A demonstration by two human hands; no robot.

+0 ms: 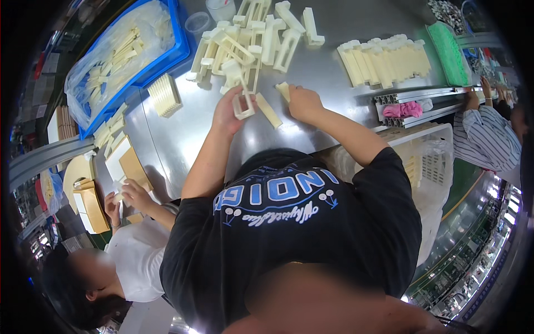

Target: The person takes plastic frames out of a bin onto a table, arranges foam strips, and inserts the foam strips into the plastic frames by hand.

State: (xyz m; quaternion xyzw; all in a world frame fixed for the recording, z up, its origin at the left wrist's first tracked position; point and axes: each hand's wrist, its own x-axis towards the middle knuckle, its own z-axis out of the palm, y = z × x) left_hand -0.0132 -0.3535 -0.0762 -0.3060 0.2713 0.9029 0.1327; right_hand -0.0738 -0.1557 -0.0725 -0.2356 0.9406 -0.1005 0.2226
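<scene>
Cream-coloured and open in the middle, a slotted frame (245,116) sits in the person's left hand (227,113), whose fingers close around its side just in front of a jumbled pile of similar frames (274,40). Bent at the elbow, the right arm brings the right hand (305,104) over the metal surface (181,131), where it grips a short cream piece (282,90) that pokes out past the fingertips. Between the two hands a loose cream strip (270,112) lies slantwise on the surface. Farther right stands a neat row of cream parts (384,61), with a green tray (448,55) beyond it and a pink cloth (401,109) on metal rails (414,95) nearer the person. On the left, a ribbed stack (164,96) rests near a blue bin (182,45) lined with clear plastic and holding more pale strips; below it, a co-worker's hands (135,194) handle a small pale item.
</scene>
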